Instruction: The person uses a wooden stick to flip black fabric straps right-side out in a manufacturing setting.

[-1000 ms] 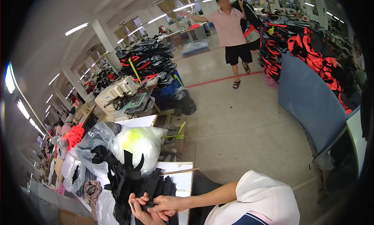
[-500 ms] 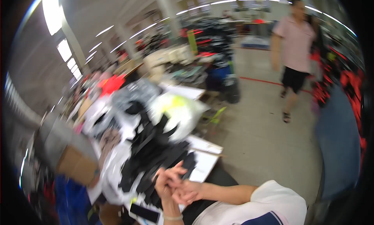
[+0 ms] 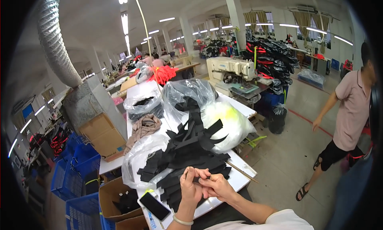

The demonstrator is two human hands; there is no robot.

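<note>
White tabletop [image 3: 237, 180]: right edge beside bare grey floor [image 3: 275, 166], open as far as the walking person [image 3: 347, 110]; left side hemmed by blue crates [image 3: 81, 208] and an opened cardboard box [image 3: 104, 137]. Wooden stick [image 3: 242, 172]: slanting to the right edge. My left hand [image 3: 193, 186]: raised, fingers bent, bangle [image 3: 182, 220] at the wrist. My right hand [image 3: 218, 187]: angled in from the right, fingers curled against the left's; whether either grips anything, I cannot tell. Black fabric strips [image 3: 191, 150]: flat, matte, heaped on the tabletop beneath and beyond both hands. Plastic bag [image 3: 227, 126]: translucent, bulging, beside the heap.
</note>
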